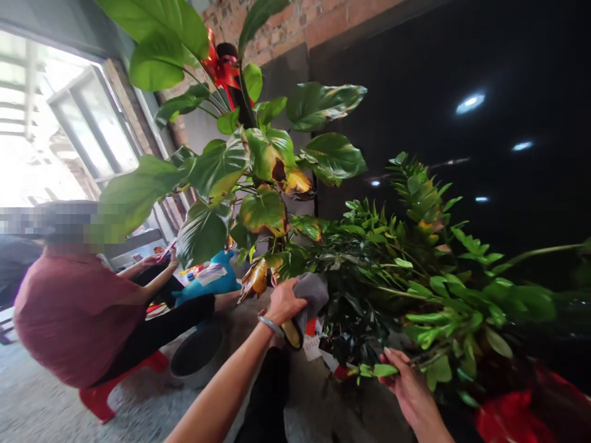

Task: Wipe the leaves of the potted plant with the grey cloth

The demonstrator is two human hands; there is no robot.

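My left hand (282,301) is closed round a grey cloth (310,294) and presses it against the low leaves of a tall large-leaved plant (217,166); a silver bangle sits on that wrist. My right hand (406,384) pinches a thin stem of a bushy small-leaved plant (415,271), with small green leaves (376,371) at my fingertips. Some big leaves are yellowed and brown at the edges (295,181).
A person in a dark red top (76,314) sits on a red stool (99,397) at the left. A round grey basin (198,351) stands on the floor. Behind are a brick wall (318,21), a window (69,123) and a red bow (221,67).
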